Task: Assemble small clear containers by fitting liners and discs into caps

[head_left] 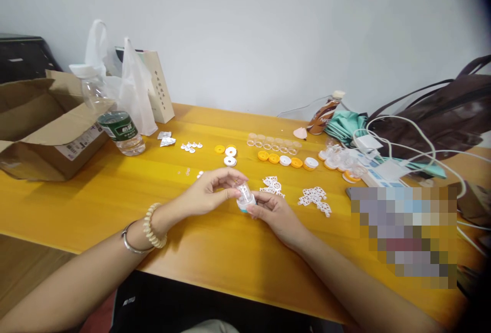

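A small clear plastic container (245, 196) with a pale base and a bluish lower edge is held between both hands above the table's near part. My left hand (217, 190) has its fingers and thumb closed on the upper clear part. My right hand (274, 213) pinches the base from the right. Just beyond the hands lie white lattice-like plastic pieces (272, 185), and a second group of such white pieces (315, 199) lies to the right. Orange and white round caps (285, 160) stand in a row farther back, with a row of clear cups (274, 143) behind them.
At left stand an open cardboard box (46, 138), a water bottle (120, 128) and a white plastic bag (134, 92). Small white parts (191, 146) lie left of centre. White cables (402, 128), a power strip (379, 179) and a brown bag (441, 108) crowd the right.
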`<state>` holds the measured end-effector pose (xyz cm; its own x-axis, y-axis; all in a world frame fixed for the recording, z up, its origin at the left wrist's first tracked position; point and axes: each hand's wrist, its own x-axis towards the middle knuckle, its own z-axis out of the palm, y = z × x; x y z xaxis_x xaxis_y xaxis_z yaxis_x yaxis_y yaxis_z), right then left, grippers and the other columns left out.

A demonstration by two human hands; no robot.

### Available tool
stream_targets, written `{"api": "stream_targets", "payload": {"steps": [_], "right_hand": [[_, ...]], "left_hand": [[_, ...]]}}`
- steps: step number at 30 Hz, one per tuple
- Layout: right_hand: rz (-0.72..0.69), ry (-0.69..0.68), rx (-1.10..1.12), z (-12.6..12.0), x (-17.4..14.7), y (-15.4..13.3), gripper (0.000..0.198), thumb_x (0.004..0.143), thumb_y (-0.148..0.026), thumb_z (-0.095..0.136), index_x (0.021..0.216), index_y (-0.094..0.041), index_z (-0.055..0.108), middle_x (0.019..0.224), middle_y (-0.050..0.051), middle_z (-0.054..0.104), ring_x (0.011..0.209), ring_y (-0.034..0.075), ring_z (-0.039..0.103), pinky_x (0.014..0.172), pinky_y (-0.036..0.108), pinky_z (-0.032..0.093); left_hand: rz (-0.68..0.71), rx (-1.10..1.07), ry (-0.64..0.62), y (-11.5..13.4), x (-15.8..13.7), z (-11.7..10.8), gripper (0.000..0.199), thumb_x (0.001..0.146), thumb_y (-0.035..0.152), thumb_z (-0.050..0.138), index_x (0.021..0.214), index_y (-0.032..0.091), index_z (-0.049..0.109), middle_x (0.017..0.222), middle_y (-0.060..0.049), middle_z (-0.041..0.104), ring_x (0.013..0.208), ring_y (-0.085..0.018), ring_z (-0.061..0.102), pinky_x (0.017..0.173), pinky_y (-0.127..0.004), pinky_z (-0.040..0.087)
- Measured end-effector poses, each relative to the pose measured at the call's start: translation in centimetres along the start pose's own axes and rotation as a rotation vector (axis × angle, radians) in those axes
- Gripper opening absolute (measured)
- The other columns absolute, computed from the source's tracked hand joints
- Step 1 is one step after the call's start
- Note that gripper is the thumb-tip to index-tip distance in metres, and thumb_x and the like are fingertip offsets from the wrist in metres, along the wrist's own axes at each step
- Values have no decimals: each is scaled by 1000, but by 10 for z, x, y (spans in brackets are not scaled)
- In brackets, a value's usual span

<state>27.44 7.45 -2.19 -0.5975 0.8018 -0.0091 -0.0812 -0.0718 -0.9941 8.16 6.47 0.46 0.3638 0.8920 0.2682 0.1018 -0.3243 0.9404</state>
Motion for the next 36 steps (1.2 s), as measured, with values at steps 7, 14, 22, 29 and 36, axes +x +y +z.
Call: {"api": "stream_targets", "payload": {"steps": [7,14,22,29,36], "right_hand": [[-64,49,-108,2,-2,2,24,70,-30,69,92,-20,67,86,1,66,76,14,58,74,27,44],[-143,225,-435,5,-6,4,30,68,-29,70,95,-18,65,80,3,65,67,14,56,64,28,46],[-100,189,-281,8,-5,1,29,65,-28,72,91,-18,65,80,2,66,68,14,58,66,27,47],[0,139,-48,5,-3,-3,32,62,-34,74,91,-21,68,83,1,68,76,15,62,76,30,47],[-33,144,-87,6,-4,-1,33,63,-31,73,93,-18,66,85,3,69,76,16,62,74,30,49]], "left_hand": [[33,166,28,2,-1,-2,25,73,29,67,91,14,59,85,-4,62,77,-12,57,76,-27,47],[-42,290,88,-1,-4,3,31,68,39,71,75,14,54,68,0,60,60,-9,53,57,-21,43],[-86,277,130,-6,-5,8,33,70,41,69,73,16,48,63,3,53,54,-7,46,48,-19,35],[59,140,-66,7,-3,-3,36,84,30,54,119,22,49,118,-8,56,106,-17,53,89,-32,44],[8,160,3,7,-1,-3,24,74,29,65,93,15,61,88,-5,65,81,-13,59,79,-30,47]]}}
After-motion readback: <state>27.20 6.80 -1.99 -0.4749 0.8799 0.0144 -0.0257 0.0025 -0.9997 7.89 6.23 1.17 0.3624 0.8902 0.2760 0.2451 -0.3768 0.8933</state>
